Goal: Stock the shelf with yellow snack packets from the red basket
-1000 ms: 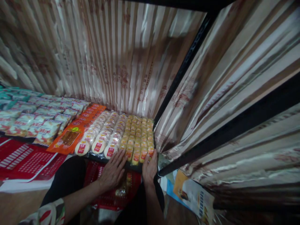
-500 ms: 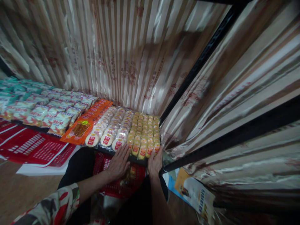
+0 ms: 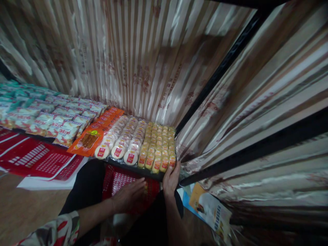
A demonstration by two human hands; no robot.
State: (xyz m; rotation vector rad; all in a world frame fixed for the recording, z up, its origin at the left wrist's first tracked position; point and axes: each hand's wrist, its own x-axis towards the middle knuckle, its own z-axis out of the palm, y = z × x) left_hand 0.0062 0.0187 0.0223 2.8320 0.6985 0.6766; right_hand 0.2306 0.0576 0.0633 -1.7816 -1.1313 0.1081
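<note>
Rows of small yellow wrapped cakes [image 3: 156, 147] lie at the right end of a low dark shelf [image 3: 133, 168]. My right hand [image 3: 171, 178] is at the shelf's front right corner, its fingertips against the foremost cakes there and its thumb and fingers apart. Lower down, my left hand [image 3: 129, 195] hovers over a red basket [image 3: 120, 179] with its fingers stretched out and nothing in them. Left of the yellow cakes run three rows of round white wrapped biscuits [image 3: 132, 155]. What lies inside the basket is mostly hidden by my left hand.
An orange snack bag [image 3: 93, 135] lies beside the biscuits, then many white and teal packets [image 3: 65, 131]. Another red basket [image 3: 41, 159] is at the left. A striped curtain [image 3: 128, 58] and black posts [image 3: 217, 82] bound the shelf. A printed bag [image 3: 208, 208] lies low at the right.
My left hand has come off the front of the cakes and moved down toward me, over the red basket. My right hand stays at the corner.
</note>
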